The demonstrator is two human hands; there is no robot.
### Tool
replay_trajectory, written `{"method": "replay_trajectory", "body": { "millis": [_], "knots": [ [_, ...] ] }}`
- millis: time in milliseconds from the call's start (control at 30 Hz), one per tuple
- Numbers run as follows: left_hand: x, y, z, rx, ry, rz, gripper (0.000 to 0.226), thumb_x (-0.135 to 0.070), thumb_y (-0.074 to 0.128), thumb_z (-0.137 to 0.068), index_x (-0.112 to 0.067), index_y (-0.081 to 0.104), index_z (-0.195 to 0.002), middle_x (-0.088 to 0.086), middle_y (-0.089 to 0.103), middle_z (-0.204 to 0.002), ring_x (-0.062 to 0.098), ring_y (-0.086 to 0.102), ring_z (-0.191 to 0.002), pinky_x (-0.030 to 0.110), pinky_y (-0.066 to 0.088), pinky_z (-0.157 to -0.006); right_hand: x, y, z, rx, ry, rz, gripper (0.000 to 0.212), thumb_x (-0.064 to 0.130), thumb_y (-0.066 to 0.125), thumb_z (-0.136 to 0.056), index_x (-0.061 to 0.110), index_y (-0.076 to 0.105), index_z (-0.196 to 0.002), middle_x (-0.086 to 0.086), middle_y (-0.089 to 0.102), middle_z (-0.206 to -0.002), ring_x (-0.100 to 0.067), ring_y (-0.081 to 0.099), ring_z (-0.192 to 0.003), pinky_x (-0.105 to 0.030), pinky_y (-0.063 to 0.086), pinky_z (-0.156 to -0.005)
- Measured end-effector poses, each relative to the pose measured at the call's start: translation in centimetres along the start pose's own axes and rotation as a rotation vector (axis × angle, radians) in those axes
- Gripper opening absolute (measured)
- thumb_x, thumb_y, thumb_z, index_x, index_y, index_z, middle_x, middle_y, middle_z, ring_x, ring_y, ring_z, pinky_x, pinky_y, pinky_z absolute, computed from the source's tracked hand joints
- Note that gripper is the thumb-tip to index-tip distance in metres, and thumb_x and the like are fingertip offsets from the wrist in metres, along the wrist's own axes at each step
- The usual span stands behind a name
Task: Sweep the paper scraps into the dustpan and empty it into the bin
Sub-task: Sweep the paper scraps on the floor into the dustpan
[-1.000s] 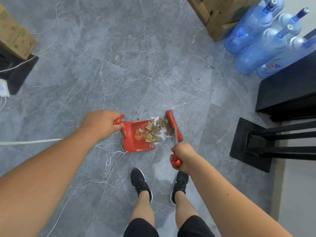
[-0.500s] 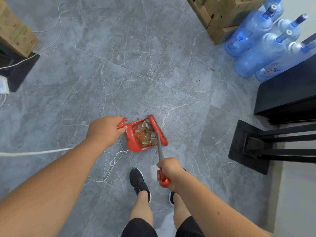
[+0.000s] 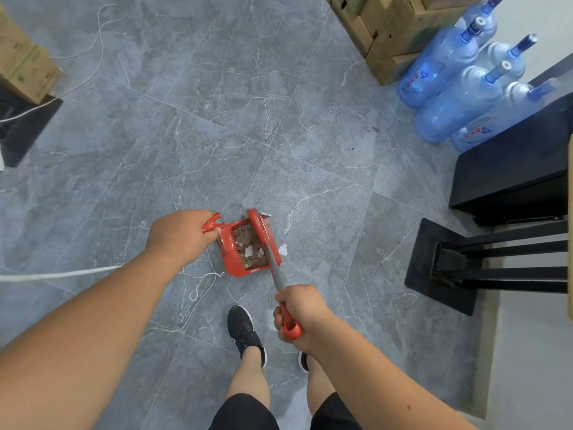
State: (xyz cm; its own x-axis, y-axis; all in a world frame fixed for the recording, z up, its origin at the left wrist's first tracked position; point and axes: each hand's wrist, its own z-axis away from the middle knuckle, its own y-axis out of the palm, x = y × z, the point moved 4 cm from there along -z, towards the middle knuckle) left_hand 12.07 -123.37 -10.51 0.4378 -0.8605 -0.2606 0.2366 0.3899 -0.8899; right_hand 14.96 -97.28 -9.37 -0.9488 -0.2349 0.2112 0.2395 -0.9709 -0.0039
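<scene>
A red dustpan is held off the grey floor by its handle in my left hand. Brown and white paper scraps lie inside it. My right hand grips the red handle of a small brush, whose red head rests across the dustpan's open mouth, holding the scraps in. One white scrap shows just right of the brush head; another small one sits at its far tip. No bin is in view.
White cord loops on the floor below the dustpan. Several blue water bottles and cardboard boxes stand at the top right. A black table leg and base are at the right. Another box sits at the far left.
The brush swept the scraps left into the dustpan and now lies across its mouth. The dustpan has tilted up off the floor. A white scrap has come out to the right.
</scene>
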Motion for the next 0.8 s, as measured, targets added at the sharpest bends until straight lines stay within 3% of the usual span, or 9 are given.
{"method": "replay_trajectory", "body": {
  "millis": [200, 400, 567, 800],
  "knots": [
    [0.2, -0.3, 1.0, -0.015, -0.034, 0.015, 0.039, -0.042, 0.062, -0.092, -0.025, 0.043, -0.063, -0.007, 0.052, -0.063, 0.021, 0.052, -0.064, 0.030, 0.033, -0.055, 1.6, -0.2, 0.6, -0.056, -0.086, 0.041, 0.010, -0.005, 0.043, -0.090, 0.002, 0.048, -0.094, -0.007, 0.037, -0.060, -0.016, 0.037, -0.041, -0.016, 0.022, -0.041],
    [1.5, -0.4, 2.1, -0.026, -0.062, 0.030, 0.036, -0.045, 0.064, -0.090, -0.023, 0.048, -0.065, -0.007, 0.052, -0.061, 0.020, 0.052, -0.062, 0.029, 0.034, -0.055, 4.5, -1.0, -1.3, -0.078, -0.175, 0.328, 0.014, -0.007, 0.039, -0.090, 0.001, 0.050, -0.094, -0.007, 0.039, -0.066, -0.015, 0.039, -0.030, -0.019, 0.026, -0.037],
    [3.2, -0.4, 3.3, -0.017, -0.077, 0.038, 0.038, -0.050, 0.063, -0.089, -0.020, 0.052, -0.067, -0.004, 0.055, -0.063, 0.021, 0.055, -0.063, 0.029, 0.036, -0.055, 7.4, -1.3, -5.2, -0.074, -0.213, 0.458, 0.014, -0.004, 0.045, -0.091, 0.004, 0.055, -0.096, -0.006, 0.042, -0.061, -0.016, 0.041, -0.036, -0.018, 0.027, -0.037],
    [5.9, -1.2, 5.4, -0.050, -0.158, 0.027, 0.031, -0.053, 0.063, -0.088, -0.026, 0.057, -0.074, -0.003, 0.063, -0.072, 0.025, 0.061, -0.072, 0.032, 0.044, -0.060, 7.2, -1.4, -8.5, -0.087, -0.190, 0.634, 0.047, -0.002, 0.047, -0.091, 0.017, 0.056, -0.133, -0.010, 0.049, -0.077, -0.018, 0.046, -0.040, -0.020, 0.032, -0.038]
  ]
}}
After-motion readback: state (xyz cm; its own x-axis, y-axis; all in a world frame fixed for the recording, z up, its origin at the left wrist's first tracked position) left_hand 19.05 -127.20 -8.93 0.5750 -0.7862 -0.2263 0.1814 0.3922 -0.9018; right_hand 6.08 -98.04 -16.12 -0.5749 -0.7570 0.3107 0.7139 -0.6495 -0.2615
